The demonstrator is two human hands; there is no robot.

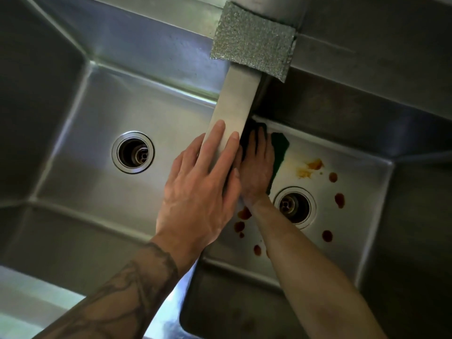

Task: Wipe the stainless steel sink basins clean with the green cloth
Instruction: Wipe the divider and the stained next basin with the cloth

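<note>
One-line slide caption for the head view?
Right hand presses green cloth on the stained right basin; left hand rests flat on the divider.

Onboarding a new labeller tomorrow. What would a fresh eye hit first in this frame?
The reddish-brown spots and a yellow smear on the floor of the right basin, around its drain, stand out first. Next, the right hand pressing the green cloth flat near that basin's back left corner, while the left hand rests on the divider between the basins. A silvery scouring pad is draped over the divider at the back.
</note>
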